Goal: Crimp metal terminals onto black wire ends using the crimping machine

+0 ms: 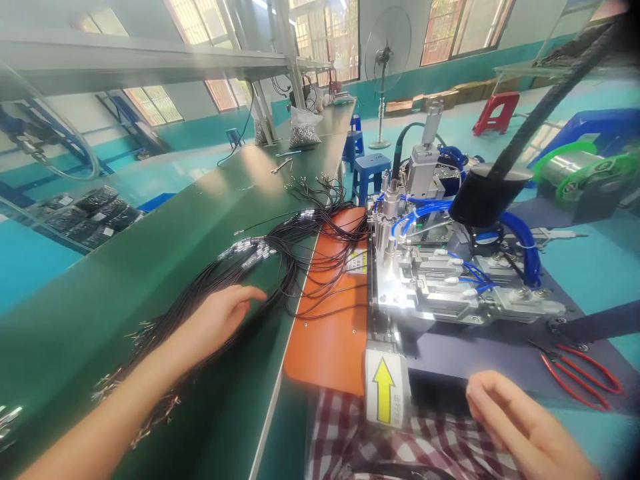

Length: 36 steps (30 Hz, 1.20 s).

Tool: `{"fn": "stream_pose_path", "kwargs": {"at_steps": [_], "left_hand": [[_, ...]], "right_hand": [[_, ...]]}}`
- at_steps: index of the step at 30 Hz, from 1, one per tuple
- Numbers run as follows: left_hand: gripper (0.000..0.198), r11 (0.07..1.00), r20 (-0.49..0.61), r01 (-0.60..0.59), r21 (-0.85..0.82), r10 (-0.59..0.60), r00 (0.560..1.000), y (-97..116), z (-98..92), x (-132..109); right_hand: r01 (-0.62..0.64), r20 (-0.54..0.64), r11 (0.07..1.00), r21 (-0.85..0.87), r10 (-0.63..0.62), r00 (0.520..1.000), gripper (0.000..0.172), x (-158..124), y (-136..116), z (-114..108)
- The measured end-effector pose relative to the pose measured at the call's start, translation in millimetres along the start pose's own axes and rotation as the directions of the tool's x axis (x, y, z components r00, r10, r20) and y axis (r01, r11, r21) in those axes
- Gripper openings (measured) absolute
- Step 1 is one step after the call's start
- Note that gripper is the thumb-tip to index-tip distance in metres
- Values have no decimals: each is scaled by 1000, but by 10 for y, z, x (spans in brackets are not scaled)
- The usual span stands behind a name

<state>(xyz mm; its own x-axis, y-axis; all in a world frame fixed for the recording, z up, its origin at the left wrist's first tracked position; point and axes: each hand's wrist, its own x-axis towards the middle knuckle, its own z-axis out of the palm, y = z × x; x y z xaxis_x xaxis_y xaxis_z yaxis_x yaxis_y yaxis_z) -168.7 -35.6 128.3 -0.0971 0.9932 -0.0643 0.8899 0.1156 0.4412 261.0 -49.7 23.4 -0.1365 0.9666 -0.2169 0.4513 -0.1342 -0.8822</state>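
My left hand (225, 317) is over a bundle of thin black cables (195, 293) on the green table (200, 207). Its fingers are drawn together near a cable, and what they hold, if anything, is too small to tell. Over my lap, at the front edge of the machine base, is my right hand (515, 413), thumb and fingers pressed together; nothing can be made out between them. Several cables run across the orange board (327, 347) to the metal machine (395, 287). Silvery bands (257, 250) lie across the bundle.
Red-handled pliers (580, 377) lie on the machine's base at the right. A thick black tube (493, 193) hangs over the machine, near a green wire spool (570, 173). A bag of small parts (304, 128) stands farther back on the table. Blue stools (370, 170) are behind the machine.
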Motion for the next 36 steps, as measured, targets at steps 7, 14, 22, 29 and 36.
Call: {"fn": "stream_pose_path", "kwargs": {"at_steps": [7, 14, 22, 29, 36], "left_hand": [[50, 918, 223, 13, -396, 83, 971, 465, 308, 162], [39, 973, -28, -120, -198, 117, 993, 403, 667, 172], [40, 825, 172, -561, -70, 564, 807, 1005, 961, -216], [27, 908, 355, -199, -368, 335, 873, 1256, 1251, -151], [21, 893, 312, -231, -386, 362, 878, 1293, 1338, -34]], "right_hand": [[373, 262, 928, -28, -353, 898, 40, -69, -597, 535], [314, 375, 931, 189, -364, 853, 46, -13, -719, 667], [-163, 401, 851, 499, -60, 914, 6, 166, -676, 535], [-180, 269, 760, 624, 7, 963, 22, 328, -509, 352], [-115, 197, 748, 654, -22, 980, 23, 368, -494, 418]]}}
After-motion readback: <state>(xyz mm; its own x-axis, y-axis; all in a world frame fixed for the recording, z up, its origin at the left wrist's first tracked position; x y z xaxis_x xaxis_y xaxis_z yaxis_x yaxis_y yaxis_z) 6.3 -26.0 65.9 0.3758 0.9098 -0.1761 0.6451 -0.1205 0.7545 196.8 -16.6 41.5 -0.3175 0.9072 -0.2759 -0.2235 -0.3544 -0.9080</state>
